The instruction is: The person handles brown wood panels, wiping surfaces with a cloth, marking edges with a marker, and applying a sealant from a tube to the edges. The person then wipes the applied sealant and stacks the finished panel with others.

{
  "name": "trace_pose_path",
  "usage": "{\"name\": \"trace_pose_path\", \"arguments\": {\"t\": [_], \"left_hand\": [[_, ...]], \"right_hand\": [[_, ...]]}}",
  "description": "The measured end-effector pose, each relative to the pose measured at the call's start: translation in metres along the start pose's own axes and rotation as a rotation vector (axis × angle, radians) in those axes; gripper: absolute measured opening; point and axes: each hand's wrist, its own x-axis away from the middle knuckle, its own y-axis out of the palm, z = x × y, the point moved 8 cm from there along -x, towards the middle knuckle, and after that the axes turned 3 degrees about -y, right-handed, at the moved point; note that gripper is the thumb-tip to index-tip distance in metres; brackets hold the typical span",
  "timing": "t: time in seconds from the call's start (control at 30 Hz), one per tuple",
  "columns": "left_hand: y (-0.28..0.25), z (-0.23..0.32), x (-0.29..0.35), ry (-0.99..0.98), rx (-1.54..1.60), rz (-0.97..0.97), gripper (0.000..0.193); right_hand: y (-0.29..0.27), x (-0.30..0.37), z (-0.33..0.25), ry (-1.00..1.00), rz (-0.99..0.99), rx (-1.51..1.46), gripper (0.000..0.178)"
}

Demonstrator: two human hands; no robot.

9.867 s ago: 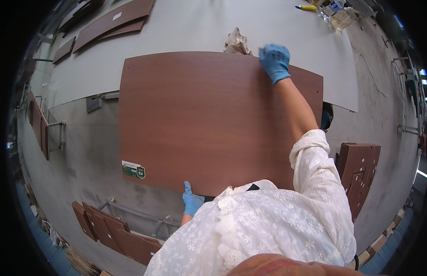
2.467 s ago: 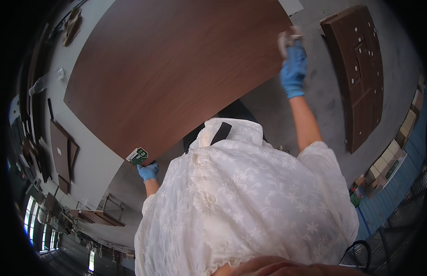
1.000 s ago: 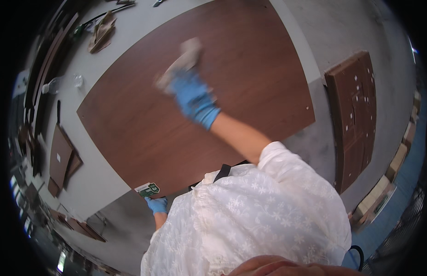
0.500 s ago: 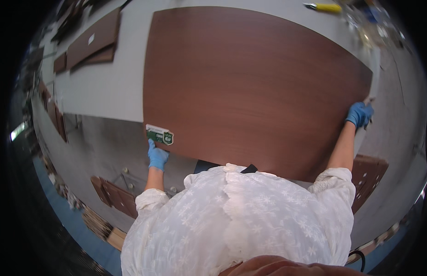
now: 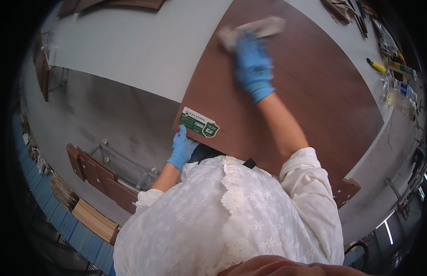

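Note:
A large brown wood-grain panel [image 5: 305, 96] lies partly on the white worktable and reaches to my body. My left hand [image 5: 182, 147], in a blue glove, grips its near left corner, thumb on top beside a green-and-white label [image 5: 199, 123] and the other fingers largely hidden below. Up at the panel's far left part, my right hand [image 5: 253, 66], also gloved in blue, presses a pale beige cloth [image 5: 268, 26] on the surface. Motion smears that hand and the cloth.
More brown boards [image 5: 135, 3] rest on the white worktable [image 5: 126, 46] at the far left. A yellow-handled knife [image 5: 375, 65] and a clear bottle [image 5: 399, 99] are at the right. Brown panels [image 5: 98, 172] stand on a metal-framed trolley at lower left, near cardboard pieces [image 5: 95, 221].
My right hand has left the panel's right edge and come across to its far left part, with the cloth under it. My left hand stays at the labelled corner. The view has turned.

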Motion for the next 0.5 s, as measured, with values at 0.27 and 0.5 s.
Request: {"name": "trace_pose_path", "arguments": {"t": [0.27,0.5], "left_hand": [[-0.005,0.016,0.002,-0.108,-0.151,-0.181,0.049],[-0.022,0.038,-0.008,0.005,-0.684,-0.082,0.041]], "right_hand": [[0.055,0.069,-0.217,-0.425,-0.462,-0.48,0.044],[0.041,-0.058,0.005,0.079,-0.036,0.007,0.046]]}}
